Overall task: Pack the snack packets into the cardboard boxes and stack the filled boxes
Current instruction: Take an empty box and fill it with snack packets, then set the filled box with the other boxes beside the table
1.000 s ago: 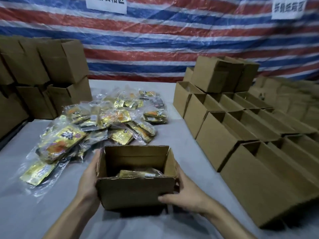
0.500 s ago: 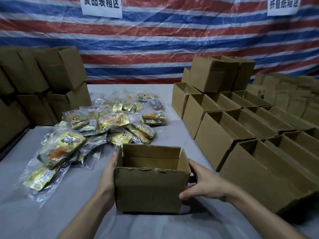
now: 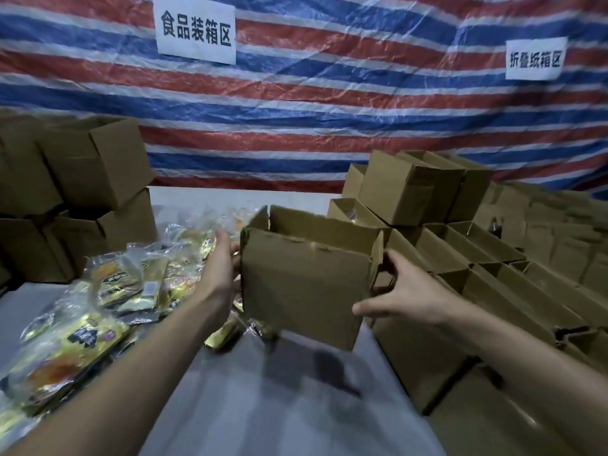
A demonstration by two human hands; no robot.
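Note:
A brown cardboard box [image 3: 306,284] with its top flaps up hangs in the air above the grey table [image 3: 263,406], tilted a little. My left hand [image 3: 222,268] presses flat against its left side. My right hand [image 3: 398,297] holds its right side, thumb on the front face, fingers round the right edge. The inside of the box is hidden from here. A heap of snack packets [image 3: 108,304] in yellow and clear wrappers lies on the table to the left of the box.
Rows of open cardboard boxes [image 3: 493,291] fill the right side of the table. Closed boxes [image 3: 82,205] are stacked at the back left. A striped tarpaulin [image 3: 329,103] with two white signs hangs behind.
The box has come up off the table and moved away from me and to the right between both hands. My view has tilted upward.

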